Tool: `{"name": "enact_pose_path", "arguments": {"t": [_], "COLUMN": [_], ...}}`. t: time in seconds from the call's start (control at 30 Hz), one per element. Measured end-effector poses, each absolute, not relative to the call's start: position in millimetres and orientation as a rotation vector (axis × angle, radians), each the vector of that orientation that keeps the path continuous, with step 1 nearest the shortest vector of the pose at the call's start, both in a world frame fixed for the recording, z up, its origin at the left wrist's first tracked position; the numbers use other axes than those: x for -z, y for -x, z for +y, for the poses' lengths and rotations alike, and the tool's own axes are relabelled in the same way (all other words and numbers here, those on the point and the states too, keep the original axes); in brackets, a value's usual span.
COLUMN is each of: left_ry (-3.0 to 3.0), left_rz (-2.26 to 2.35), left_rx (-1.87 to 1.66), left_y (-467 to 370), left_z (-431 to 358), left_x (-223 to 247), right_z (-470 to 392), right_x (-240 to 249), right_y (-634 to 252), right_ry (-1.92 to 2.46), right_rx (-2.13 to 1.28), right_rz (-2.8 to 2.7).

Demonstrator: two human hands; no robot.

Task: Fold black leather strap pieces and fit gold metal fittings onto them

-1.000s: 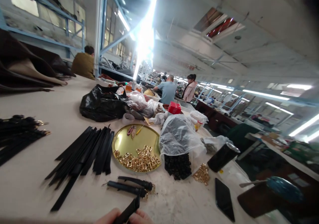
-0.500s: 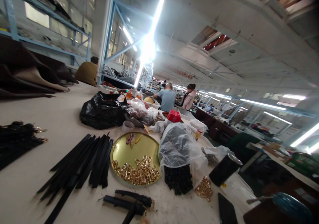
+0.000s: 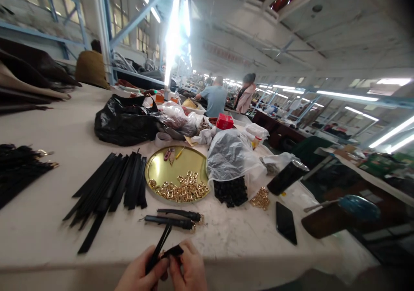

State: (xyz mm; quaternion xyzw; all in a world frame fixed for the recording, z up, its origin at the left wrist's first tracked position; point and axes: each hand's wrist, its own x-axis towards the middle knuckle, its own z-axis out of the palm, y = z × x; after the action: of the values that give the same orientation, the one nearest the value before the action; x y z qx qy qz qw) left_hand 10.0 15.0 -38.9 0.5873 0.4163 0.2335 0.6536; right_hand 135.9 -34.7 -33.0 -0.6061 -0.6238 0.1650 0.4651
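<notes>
At the bottom edge, my left hand [image 3: 139,274] and my right hand [image 3: 189,271] both pinch a narrow black strap [image 3: 158,250] that sticks up and away from me. Just beyond it two finished black straps with gold buckles [image 3: 174,219] lie on the white table [image 3: 39,118]. A fan of loose black straps [image 3: 110,191] lies to the left. A round gold tray [image 3: 176,170] holds several gold buckles [image 3: 181,189]. To its right a clear plastic bag [image 3: 233,161] spills small black parts [image 3: 230,192], with a small pile of gold hardware [image 3: 258,198] beside it.
A black phone [image 3: 285,222] and a dark cylinder [image 3: 286,176] lie at the right table edge. A black bag [image 3: 126,120] and a red box [image 3: 224,121] sit farther back. More black straps [image 3: 19,170] lie far left. Other people work in the background.
The view has tilted down. Both my hands have come fully into view at the bottom, holding the black strap between them; half a second ago they were almost out of view.
</notes>
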Motion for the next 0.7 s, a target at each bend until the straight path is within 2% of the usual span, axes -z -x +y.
{"name": "enact_pose_path", "arguments": {"t": [0.27,0.5,0.7], "left_ry": [-1.52,-1.351,-1.427], "left_rz": [1.015,1.065,1.042], "left_rx": [-0.617,-0.682,-0.65], "left_y": [-20,-25,-29], "left_z": [6,9,11], "left_x": [22,37,38], "right_z": [-35,-40,-37], "right_x": [30,29,16], "right_y": [-145,-149,-191], "right_ry": [1.542,1.371,1.573], "right_rx": [-0.405,-0.608,-0.577], "right_rz": [-1.407,-1.442,-1.618]}}
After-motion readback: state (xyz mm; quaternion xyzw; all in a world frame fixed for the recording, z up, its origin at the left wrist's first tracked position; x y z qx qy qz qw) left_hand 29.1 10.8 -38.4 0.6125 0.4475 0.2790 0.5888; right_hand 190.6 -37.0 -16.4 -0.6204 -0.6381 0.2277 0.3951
